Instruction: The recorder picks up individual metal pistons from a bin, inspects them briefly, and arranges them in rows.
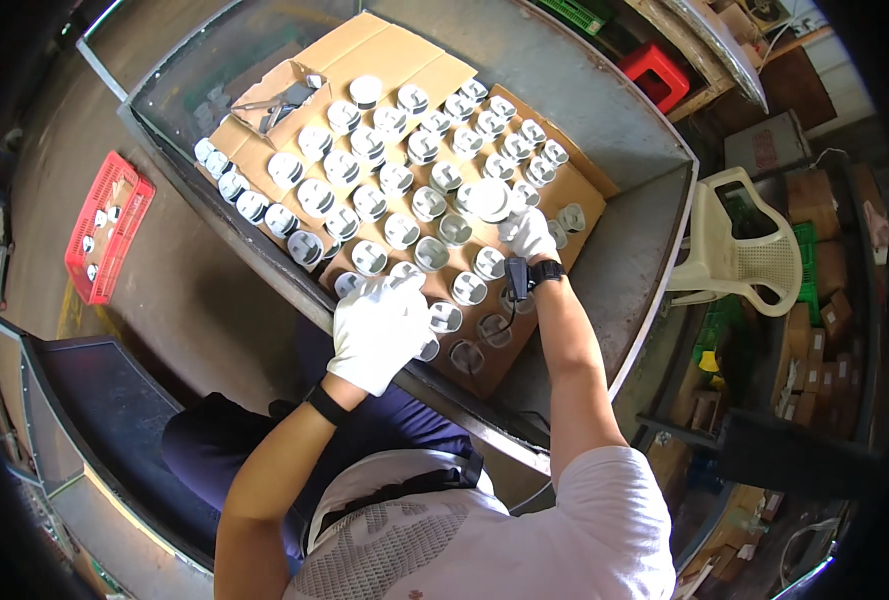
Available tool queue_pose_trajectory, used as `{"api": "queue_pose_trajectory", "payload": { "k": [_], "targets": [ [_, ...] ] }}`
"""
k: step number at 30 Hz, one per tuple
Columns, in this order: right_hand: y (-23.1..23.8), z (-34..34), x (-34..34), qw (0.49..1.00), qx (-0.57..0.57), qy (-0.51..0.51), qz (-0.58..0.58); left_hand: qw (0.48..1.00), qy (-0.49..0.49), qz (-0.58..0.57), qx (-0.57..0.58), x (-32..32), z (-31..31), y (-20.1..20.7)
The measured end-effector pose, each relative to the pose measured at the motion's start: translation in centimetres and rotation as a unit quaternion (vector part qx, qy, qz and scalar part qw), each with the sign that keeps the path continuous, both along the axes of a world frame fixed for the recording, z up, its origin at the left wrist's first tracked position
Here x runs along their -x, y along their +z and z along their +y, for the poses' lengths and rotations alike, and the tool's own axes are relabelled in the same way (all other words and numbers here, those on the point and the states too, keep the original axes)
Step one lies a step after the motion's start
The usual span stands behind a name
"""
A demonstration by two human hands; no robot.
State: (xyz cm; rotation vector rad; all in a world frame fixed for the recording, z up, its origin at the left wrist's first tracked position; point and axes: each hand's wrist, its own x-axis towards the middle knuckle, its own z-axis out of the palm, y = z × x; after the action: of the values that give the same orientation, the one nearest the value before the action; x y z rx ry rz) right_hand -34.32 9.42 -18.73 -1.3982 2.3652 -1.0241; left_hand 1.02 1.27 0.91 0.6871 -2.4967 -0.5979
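Note:
Many silvery engine pistons (pixel 402 231) stand in rows on brown cardboard inside a metal-walled bin. My right hand (pixel 531 238), in a white glove, reaches in from the right with its fingers closed at the edge of a piston (pixel 489 199). That piston shows its round, pale face and looks raised above those around it. My left hand (pixel 380 330), also gloved in white, is over the near edge of the bin, beside the nearest pistons. Its fingers are drawn together at the tips; whatever they hold is hidden. A small black device (pixel 518 278) is strapped at my right wrist.
An open cardboard box (pixel 283 98) with dark tools sits in the bin's far left corner. The bin's metal rim (pixel 435 385) runs just before my body. A red crate (pixel 111 226) with a few parts lies on the floor at left; a cream plastic chair (pixel 740 240) stands right.

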Motion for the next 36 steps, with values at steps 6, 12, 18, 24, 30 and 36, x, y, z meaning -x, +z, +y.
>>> {"api": "queue_pose_trajectory", "payload": {
  "k": [6, 12, 18, 24, 30, 36],
  "targets": [
    [10.5, -1.4, -6.4, 0.979, 0.037, 0.115, 0.167, 1.0, 0.013, 0.014, 0.002, -0.9, -0.2, -1.4],
    [16.8, 1.1, -9.6, 0.993, -0.056, 0.042, -0.1, 0.996, -0.02, 0.076, -0.029, -0.5, -1.4, -2.7],
    [18.5, 3.3, -11.8, 0.98, 0.084, 0.121, -0.136, 0.774, -0.113, 0.199, -0.59, 0.5, -1.7, -2.0],
    [20.7, 4.0, -15.7, 0.948, 0.05, 0.215, -0.23, 0.881, -0.169, 0.17, -0.408, 1.2, -0.9, -0.3],
    [20.7, 3.8, -18.2, 0.963, -0.006, 0.193, -0.189, 0.863, -0.095, 0.178, -0.463, 0.4, -1.0, -1.2],
    [21.0, 3.7, -19.1, 0.964, 0.01, 0.193, -0.184, 0.78, -0.081, 0.22, -0.581, 0.2, -0.7, -0.4]
  ]
}}
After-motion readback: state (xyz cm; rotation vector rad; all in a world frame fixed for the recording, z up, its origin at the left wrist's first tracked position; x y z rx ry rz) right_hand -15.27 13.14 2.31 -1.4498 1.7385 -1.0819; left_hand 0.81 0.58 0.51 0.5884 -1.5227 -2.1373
